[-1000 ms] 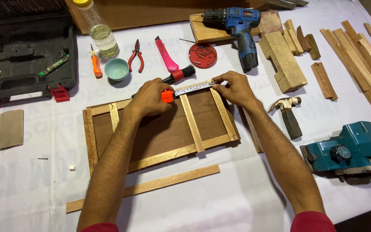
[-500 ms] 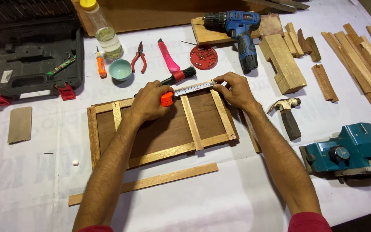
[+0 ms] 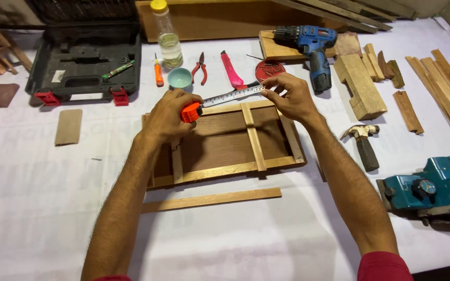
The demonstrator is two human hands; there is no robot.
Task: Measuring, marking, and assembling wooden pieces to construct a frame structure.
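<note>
L hand (image 3: pixel 169 117) gripped orange tape case (image 3: pixel 190 112) | R hand (image 3: pixel 289 96) pinched blade (image 3: pixel 233 95) over frame (image 3: pixel 225 143) far rail | I judged measuring underway; loose strip (image 3: pixel 212 200) near, unfitted.

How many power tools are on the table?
2: a blue drill at the top, beyond the right hand, and a teal planer at the right edge.

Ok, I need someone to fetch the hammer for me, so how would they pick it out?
Start at the wooden frame in the middle of the white table, then look just beyond its right edge, before the teal power planer. The hammer lies there alone, the only tool with a metal claw head and dark handle.
</note>
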